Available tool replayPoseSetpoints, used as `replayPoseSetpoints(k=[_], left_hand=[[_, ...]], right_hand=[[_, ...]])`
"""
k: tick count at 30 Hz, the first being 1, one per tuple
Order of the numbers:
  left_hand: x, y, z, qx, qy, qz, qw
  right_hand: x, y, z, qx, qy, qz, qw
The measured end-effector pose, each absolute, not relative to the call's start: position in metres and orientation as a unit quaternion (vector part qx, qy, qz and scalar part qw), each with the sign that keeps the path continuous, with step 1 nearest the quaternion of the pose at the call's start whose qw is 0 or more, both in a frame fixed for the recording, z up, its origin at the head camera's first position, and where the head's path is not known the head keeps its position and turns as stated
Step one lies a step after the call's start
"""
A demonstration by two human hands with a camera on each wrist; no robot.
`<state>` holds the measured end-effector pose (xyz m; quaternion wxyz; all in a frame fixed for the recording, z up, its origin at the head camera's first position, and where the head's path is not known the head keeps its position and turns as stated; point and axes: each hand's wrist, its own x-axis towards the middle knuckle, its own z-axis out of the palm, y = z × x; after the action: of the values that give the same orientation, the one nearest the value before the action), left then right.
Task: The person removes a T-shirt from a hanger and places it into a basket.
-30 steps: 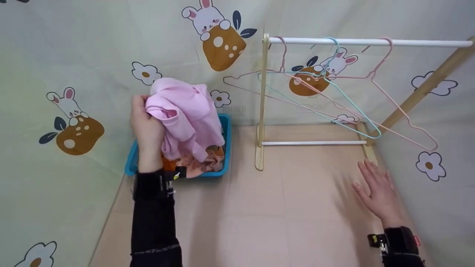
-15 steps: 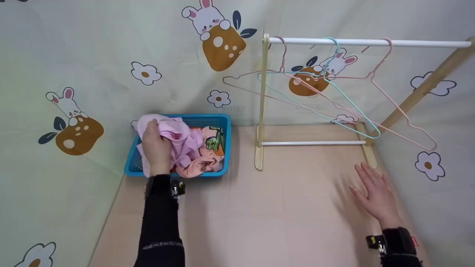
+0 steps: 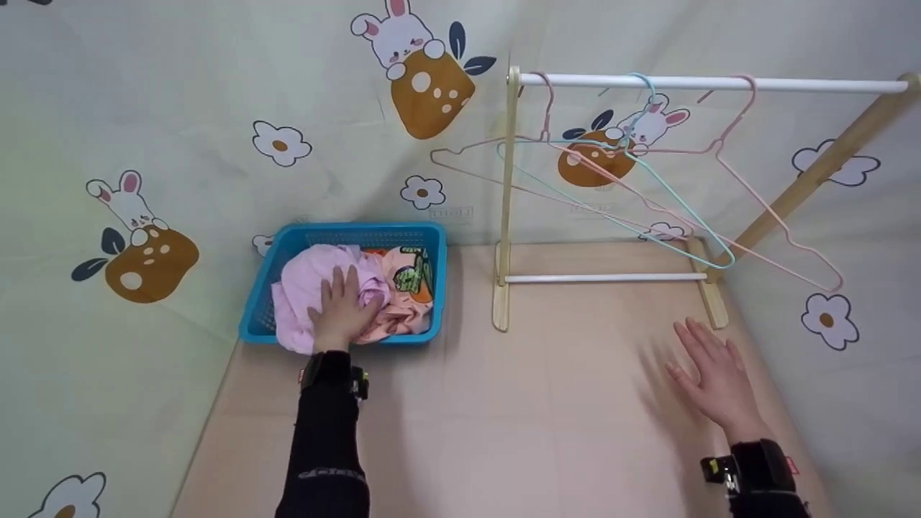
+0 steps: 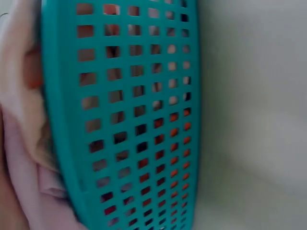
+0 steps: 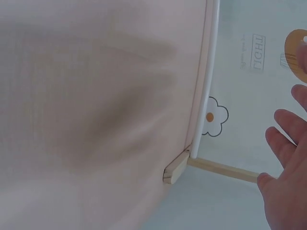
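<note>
In the head view a blue plastic basket (image 3: 345,229) stands at the left against the wall, and its slotted side fills much of the left wrist view. Inside lies a bunched pink cloth garment (image 3: 309,277), with part of it draping over the front rim. My left hand (image 3: 341,311) rests on this garment with fingers spread. Beside it in the basket is a peach garment (image 3: 406,313) with a green and black print. My right hand (image 3: 719,381) hovers over the surface at the right, fingers extended, holding nothing; the right wrist view shows its fingers apart.
A wooden clothes rack (image 3: 509,194) with a white top rail (image 3: 691,83) stands right of the basket. Two pink hangers (image 3: 781,208) and a mint green hanger (image 3: 673,191) hang from it. Walls with rabbit prints enclose the back and sides.
My left hand has lowered the pink garment from above the basket into it and let go, its fingers now spread on top. My right hand has shifted slightly left.
</note>
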<state>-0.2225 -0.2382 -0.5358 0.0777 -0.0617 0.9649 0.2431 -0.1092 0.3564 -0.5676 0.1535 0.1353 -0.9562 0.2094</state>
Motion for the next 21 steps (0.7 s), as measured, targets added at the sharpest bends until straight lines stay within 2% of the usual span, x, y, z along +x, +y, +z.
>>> replayPoseSetpoints(k=[13,17,21], left_hand=[[-0.226,-0.233,-0.543,-0.093,0.968,0.194,0.126],[-0.222,-0.224,-0.539,-0.108,0.971,0.178,0.115],[-0.215,-0.208,-0.539,-0.117,0.976,0.163,0.081]], right_hand=[[-0.122,0.318,-0.580,0.167,-0.954,0.202,0.149],[-0.124,0.305,-0.583,0.153,-0.962,0.188,0.129],[-0.126,0.293,-0.584,0.147,-0.966,0.182,0.112]])
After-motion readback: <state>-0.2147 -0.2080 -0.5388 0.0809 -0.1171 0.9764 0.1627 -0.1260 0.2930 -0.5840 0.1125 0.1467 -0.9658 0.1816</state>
